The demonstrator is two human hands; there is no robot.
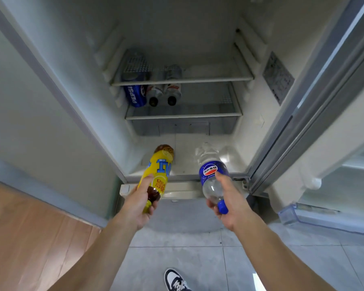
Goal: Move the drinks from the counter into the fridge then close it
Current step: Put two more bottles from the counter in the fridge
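Your left hand [140, 204] is closed around the neck end of a yellow-labelled bottle [159, 169] of dark drink. The thumb lies along the label and the fingers curl under the yellow cap, so the cap sits in your palm. The bottle points away from you, tilted base-first toward the open fridge [51, 66], its far end over the fridge floor at the left.

Your right hand [227, 198] is wrapped around the neck end of a clear bottle [211, 166] with a blue Pepsi label. The thumb rests on the label's lower edge and the fingers close beneath the blue cap [222, 207], which shows between thumb and fingers. This bottle also points base-first into the fridge, its far end above the floor at the right. The two bottles are held apart, side by side, neither touching the other. Whether either base touches the fridge floor, you cannot tell from this view.

Further in, on the middle shelf [183, 116], lie a blue Pepsi can [135, 97] and two small bottles [163, 94] with dark caps facing you, all at the left side and close together. The shelf above them is partly see-through. The fridge door [324, 97] stands open on your right. One black-and-white shoe [176, 280] shows on the grey tiled floor [198, 259] below your arms.
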